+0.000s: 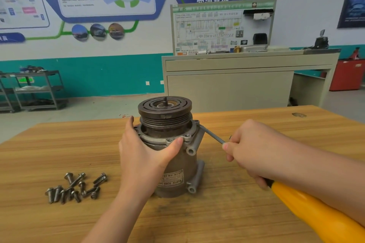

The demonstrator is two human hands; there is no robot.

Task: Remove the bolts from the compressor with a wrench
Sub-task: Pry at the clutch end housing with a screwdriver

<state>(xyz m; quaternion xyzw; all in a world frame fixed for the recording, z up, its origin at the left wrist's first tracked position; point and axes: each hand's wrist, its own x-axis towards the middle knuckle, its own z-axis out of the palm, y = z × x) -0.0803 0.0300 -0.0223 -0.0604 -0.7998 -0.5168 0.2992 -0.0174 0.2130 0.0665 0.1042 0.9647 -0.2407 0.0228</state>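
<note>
Left grip (146, 156) around compressor (173, 150), right grip (250, 152) on wrench (213, 135), head seemingly at flange edge.

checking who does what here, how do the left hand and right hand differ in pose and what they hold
The left hand wraps the compressor body, thumb up near the flange, steadying it; the right hand grips the wrench shaft. The left hand is spread wide around the housing; the right hand is curled tight around the thin metal rod above the yellow handle. Both are bare and work over the wooden table.
</note>
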